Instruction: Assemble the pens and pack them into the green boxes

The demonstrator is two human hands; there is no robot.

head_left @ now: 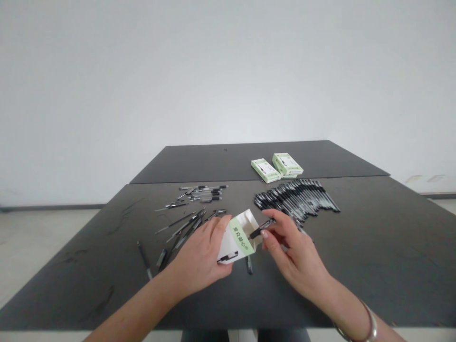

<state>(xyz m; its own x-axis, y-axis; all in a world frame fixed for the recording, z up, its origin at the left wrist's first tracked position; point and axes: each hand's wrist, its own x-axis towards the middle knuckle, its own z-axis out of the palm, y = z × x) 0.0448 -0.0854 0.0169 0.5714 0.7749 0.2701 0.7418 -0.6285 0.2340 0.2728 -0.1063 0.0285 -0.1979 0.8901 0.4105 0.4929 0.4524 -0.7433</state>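
My left hand (204,249) is closed around a small white and green pen box (237,240), tilted with its open end facing right. Between the thumb and fingers of my right hand (292,249) is a black pen (261,228), its lower end at the mouth of the box. How far the pen reaches inside, and what else the box holds, I cannot tell. Below the box, one more pen (249,265) lies on the table. Just beyond my right hand spreads a dense row of black pens (299,198), side by side.
Loose pens and pen parts (190,225) lie scattered left of the box, with another group (206,192) farther back. Several green and white boxes (288,164) lie at the back right, some stacked. The dark table (384,247) has a seam across it; a pale wall stands behind.
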